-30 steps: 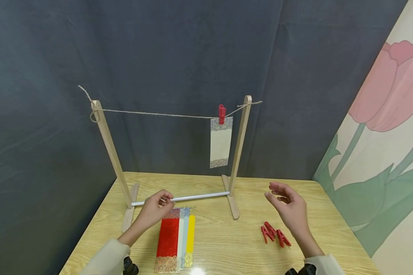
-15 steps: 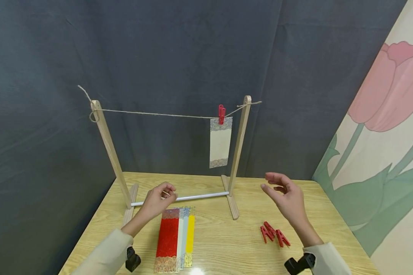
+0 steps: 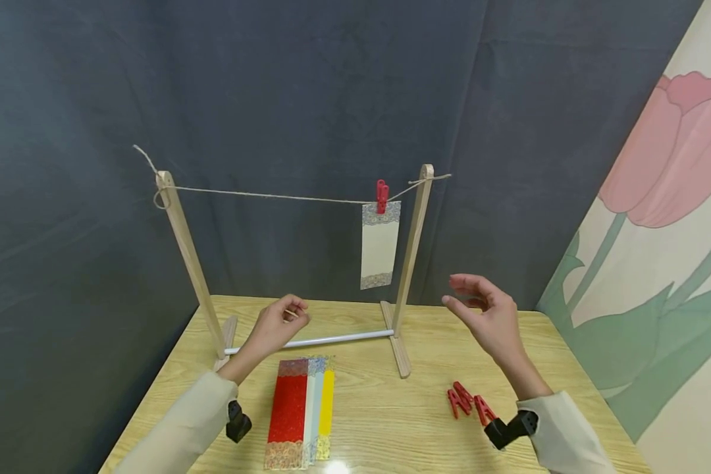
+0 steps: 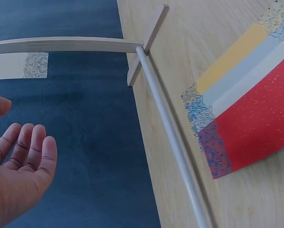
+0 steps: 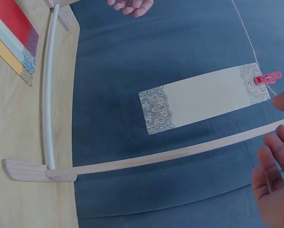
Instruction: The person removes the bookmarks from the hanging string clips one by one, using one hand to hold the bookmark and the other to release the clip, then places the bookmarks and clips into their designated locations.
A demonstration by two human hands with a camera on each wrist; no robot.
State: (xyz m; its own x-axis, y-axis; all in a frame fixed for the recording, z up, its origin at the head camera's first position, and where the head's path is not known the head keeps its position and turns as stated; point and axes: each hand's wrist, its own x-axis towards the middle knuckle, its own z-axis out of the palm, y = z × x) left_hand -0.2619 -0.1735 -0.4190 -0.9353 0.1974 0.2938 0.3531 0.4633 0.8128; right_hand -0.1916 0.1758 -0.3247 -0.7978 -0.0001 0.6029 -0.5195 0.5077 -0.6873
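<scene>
A white card (image 3: 380,247) with patterned ends hangs from the twine (image 3: 261,195), held by a red clothespin (image 3: 382,197). My left hand (image 3: 277,322) hovers above the stand's white rod, its fingers loosely bent around nothing. Out to the right of the stand, my right hand (image 3: 487,317) is raised with thumb and fingers apart, holding nothing. Fanned on the table below the left hand lie a red card (image 3: 288,408), a pale card, a light blue card and a yellow card (image 3: 326,405). Three red clothespins (image 3: 461,399) lie beneath the right hand.
A wooden post (image 3: 191,263) at left and another post (image 3: 413,253) at right carry the twine. The white rod (image 3: 343,338) joins their feet low over the wooden table (image 3: 391,428). Behind hangs a dark blue curtain (image 3: 302,99); a tulip-painted wall (image 3: 675,276) stands at right.
Both hands have risen away from the table, the left drifting slightly right and the right slightly left. The cards, clothespins and stand stay in place.
</scene>
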